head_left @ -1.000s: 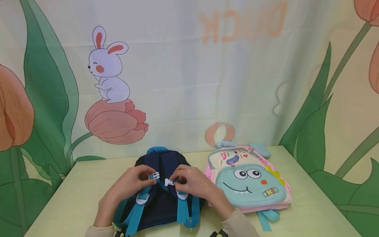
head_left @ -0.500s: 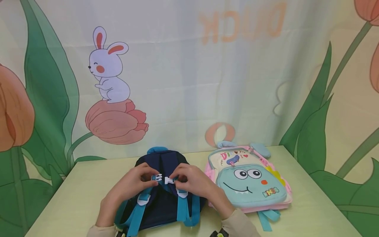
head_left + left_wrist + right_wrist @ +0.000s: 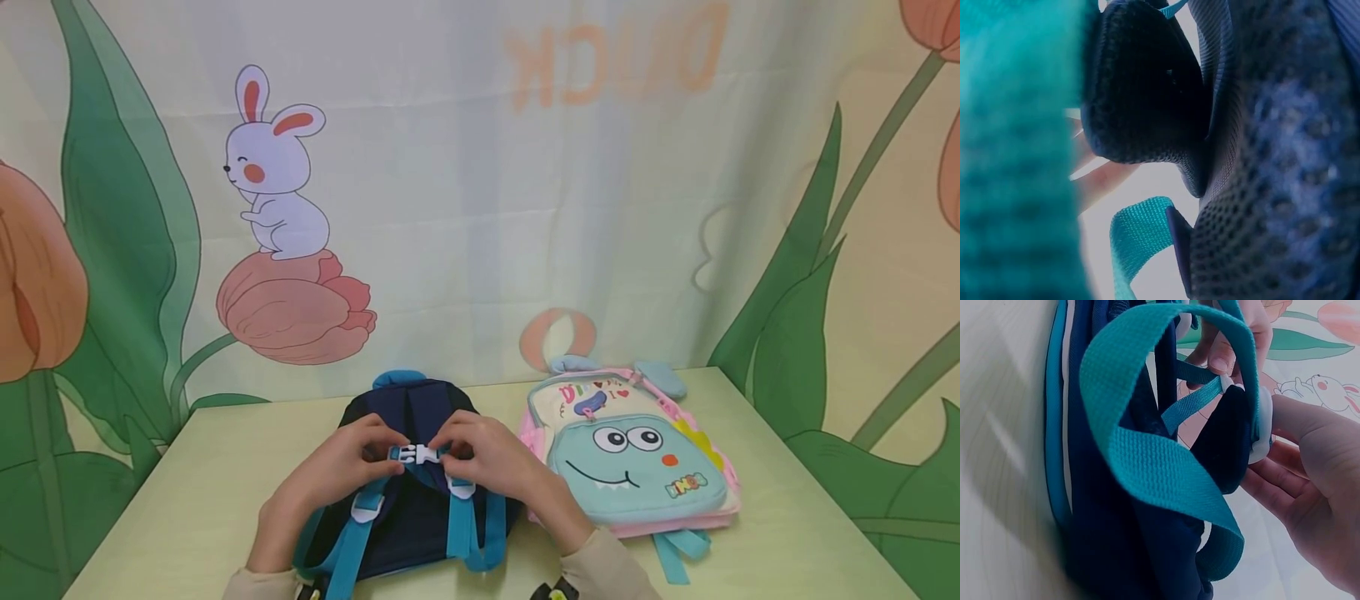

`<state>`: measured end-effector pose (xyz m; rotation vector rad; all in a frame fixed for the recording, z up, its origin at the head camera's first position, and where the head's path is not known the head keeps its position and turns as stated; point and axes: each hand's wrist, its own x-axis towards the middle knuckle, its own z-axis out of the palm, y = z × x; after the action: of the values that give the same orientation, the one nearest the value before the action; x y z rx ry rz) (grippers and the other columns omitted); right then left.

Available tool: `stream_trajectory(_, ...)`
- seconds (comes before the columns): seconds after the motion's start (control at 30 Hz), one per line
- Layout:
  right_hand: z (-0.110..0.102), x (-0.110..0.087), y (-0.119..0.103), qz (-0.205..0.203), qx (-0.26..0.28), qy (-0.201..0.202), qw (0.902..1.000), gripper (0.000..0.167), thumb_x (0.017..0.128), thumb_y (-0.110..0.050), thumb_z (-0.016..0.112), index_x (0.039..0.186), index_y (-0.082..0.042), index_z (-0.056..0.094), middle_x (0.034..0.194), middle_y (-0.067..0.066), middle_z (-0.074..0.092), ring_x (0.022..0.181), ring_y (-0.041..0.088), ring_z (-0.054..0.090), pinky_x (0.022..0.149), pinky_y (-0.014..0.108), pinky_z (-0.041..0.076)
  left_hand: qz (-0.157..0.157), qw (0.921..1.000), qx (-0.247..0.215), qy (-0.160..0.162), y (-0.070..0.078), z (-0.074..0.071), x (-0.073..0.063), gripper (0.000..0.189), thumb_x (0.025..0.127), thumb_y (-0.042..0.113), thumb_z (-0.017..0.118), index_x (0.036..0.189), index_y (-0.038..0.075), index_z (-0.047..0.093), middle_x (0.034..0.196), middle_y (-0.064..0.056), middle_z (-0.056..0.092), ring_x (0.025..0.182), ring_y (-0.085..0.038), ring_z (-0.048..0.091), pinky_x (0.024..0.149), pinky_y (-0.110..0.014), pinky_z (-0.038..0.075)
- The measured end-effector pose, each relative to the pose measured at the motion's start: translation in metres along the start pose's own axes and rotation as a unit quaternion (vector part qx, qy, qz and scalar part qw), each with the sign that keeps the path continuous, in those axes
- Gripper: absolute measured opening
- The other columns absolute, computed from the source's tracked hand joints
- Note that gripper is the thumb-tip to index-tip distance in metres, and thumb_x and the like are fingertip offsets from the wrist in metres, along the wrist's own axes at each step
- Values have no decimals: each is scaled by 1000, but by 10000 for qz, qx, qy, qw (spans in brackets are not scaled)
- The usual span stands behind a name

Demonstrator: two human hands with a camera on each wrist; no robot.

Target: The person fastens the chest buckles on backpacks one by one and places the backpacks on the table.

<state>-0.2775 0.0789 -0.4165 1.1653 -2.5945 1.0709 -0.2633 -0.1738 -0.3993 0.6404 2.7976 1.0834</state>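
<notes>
Buckle prongs (image 3: 406,454) meet a white socket (image 3: 426,454) in the head view, over the navy backpack (image 3: 408,537) on the table (image 3: 187,492), the fingers of my left hand (image 3: 341,457) pinching the pronged half and those of my right hand (image 3: 491,457) pinching the socket. From my left wrist, teal webbing (image 3: 1016,156) and dark mesh padding (image 3: 1285,175) hide that pinch; from my right wrist, my fingers lie beside a white plastic piece (image 3: 1264,425) near a looped teal strap (image 3: 1169,475).

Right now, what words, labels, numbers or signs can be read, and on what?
"DUCK", mirror-reversed, U faint: backdrop.
"D", following letters too small: top of the smiling-face backpack.
"I" with a heart: same backpack, near the top.
Patch on its pocket: too small to read surely.
</notes>
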Motion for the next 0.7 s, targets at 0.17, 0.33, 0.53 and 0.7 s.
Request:
stream_trajectory(0.17,0,1,0,6,-52,16,10000,18,92,-12,67,108,-13,74,105,-2,64,80,10,60,70,15,51,35,10000,46,-19,0,0,1,27,87,21,77,113,16,74,92,0,55,82,-17,54,67,-25,50)
stream_trajectory(0.33,1,1,-1,13,-98,1,10000,18,92,-11,67,108,-12,74,105,-1,64,80,8,60,70,15,51,15,10000,18,-32,0,0,1,27,87,21,77,113,17,74,93,0,56,83,-17,54,68,-25,51)
stream_trajectory(0.53,1,0,-4,-12,-150,-30,9999,18,92,-11,67,108,-12,74,105,1,65,80,6,59,71,15,51,36,10000,54,-63,0,1,1,26,87,22,77,112,19,74,92,3,56,84,-16,55,69,-25,51)
stream_trajectory(0.7,1,0,-6,-3,-145,-50,9999,18,92,-12,67,108,-12,74,105,-1,64,80,6,59,72,14,51,96,9999,82,-110,1,3,3,25,87,23,78,111,19,74,91,2,56,84,-16,55,68,-24,51)
